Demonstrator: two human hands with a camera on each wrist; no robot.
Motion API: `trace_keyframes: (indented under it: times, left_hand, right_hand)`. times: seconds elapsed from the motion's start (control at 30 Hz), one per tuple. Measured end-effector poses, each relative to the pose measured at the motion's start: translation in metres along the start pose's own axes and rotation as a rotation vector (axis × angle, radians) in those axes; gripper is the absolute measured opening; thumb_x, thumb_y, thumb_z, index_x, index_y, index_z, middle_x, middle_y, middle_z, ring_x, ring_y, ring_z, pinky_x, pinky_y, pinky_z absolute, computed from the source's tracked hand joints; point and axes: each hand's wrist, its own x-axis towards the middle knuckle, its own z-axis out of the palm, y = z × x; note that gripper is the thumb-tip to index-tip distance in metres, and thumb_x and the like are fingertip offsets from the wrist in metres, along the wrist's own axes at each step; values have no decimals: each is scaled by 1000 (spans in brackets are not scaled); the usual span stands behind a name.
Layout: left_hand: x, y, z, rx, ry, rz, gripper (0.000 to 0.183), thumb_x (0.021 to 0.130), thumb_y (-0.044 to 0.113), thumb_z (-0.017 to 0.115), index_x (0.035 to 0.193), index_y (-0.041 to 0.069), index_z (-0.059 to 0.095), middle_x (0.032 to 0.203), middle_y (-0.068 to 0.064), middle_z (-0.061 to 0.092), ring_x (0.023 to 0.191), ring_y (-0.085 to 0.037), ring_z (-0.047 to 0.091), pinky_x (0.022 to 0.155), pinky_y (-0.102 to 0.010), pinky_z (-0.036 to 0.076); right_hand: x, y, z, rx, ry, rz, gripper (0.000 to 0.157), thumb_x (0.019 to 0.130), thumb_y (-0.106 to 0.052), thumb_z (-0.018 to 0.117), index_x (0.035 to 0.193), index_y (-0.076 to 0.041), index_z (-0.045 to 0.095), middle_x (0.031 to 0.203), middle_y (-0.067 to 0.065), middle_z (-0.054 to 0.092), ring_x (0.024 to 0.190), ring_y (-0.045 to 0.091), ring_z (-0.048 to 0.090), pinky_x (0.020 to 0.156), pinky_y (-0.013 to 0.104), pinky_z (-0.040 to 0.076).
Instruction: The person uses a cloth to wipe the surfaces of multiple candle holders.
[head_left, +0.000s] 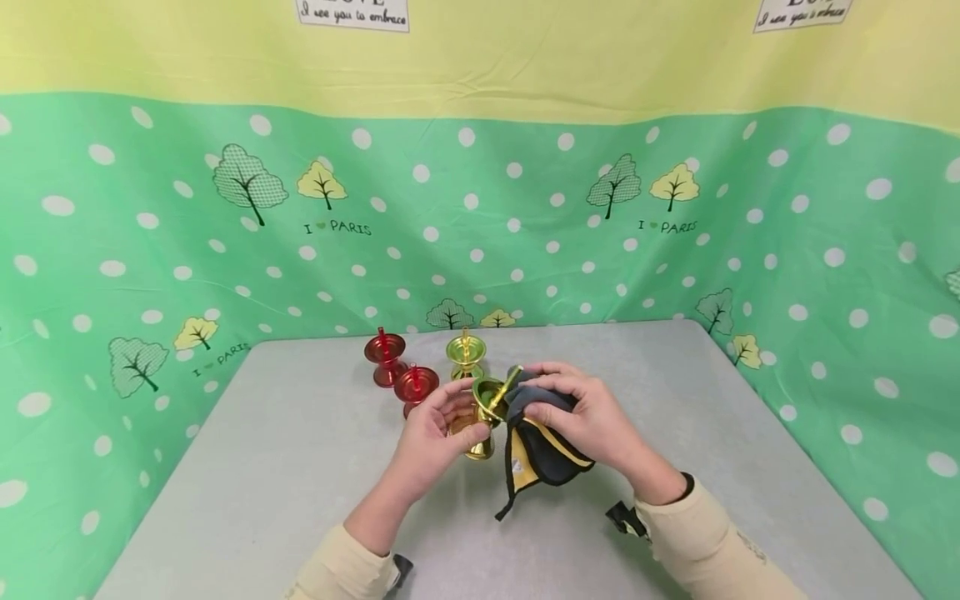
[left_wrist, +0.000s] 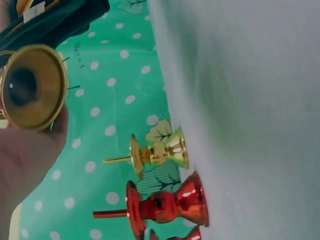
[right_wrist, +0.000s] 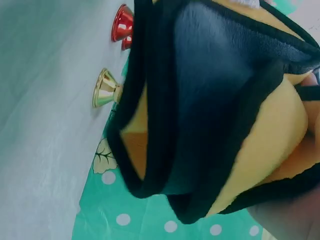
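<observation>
My left hand [head_left: 427, 437] grips a shiny gold candle holder [head_left: 489, 392] round its stem, raised over the table and tilted. Its flared round base [left_wrist: 55, 65] faces the camera in the left wrist view. A thin rod sticks up from its cup. My right hand [head_left: 596, 417] holds a folded dark grey and yellow cloth [head_left: 551, 454] with black edging against the cup's right side. Much of the right wrist view is filled by this cloth [right_wrist: 215, 100]. Beyond the left hand stand a second gold candle holder [head_left: 467, 352] and two red candle holders [head_left: 386, 350], all upright.
A grey table [head_left: 247, 467] lies under the hands. Green dotted fabric [head_left: 480, 242] hangs behind it and along both sides. The standing holders are grouped left of the middle, towards the back. A black strap end [head_left: 626, 520] hangs at the right cuff.
</observation>
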Motion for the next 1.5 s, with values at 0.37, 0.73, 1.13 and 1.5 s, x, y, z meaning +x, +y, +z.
trace_keyframes:
  times: [0.37, 0.73, 1.13, 1.5]
  left_hand:
    - [2, -9, 20, 627, 332, 740, 60, 74, 0, 95, 130, 6, 74, 116, -8, 80, 102, -25, 74, 90, -34, 60]
    - [10, -3, 16, 957, 463, 1208, 22, 104, 6, 67, 124, 4, 76, 113, -12, 78, 97, -27, 74, 86, -42, 59]
    - [0, 7, 1, 111, 113, 213, 57, 82, -1, 90, 136, 9, 73, 119, -7, 80, 105, -19, 76, 87, -23, 63]
    - [7, 0, -6, -546, 8, -63, 47, 97, -10, 67, 134, 20, 70, 114, 7, 79, 103, -7, 75, 92, -23, 60]
  right_hand:
    - [-3, -3, 5, 98, -55, 279, 21, 99, -32, 79, 112, -16, 84, 136, 10, 73, 126, 28, 69, 87, 24, 61]
    - [-6, -13, 18, 229, -6, 288, 21, 98, -30, 80, 112, -14, 84, 126, 8, 77, 113, 19, 72, 84, 25, 62]
    - [-8, -5, 12, 97, -12, 65, 20, 97, -21, 81, 116, -15, 83, 140, 11, 71, 137, 36, 63, 98, 24, 59]
    - [-5, 16, 16, 25, 132, 33, 18, 95, -15, 82, 113, -12, 82, 139, 15, 71, 130, 36, 68, 96, 26, 60]
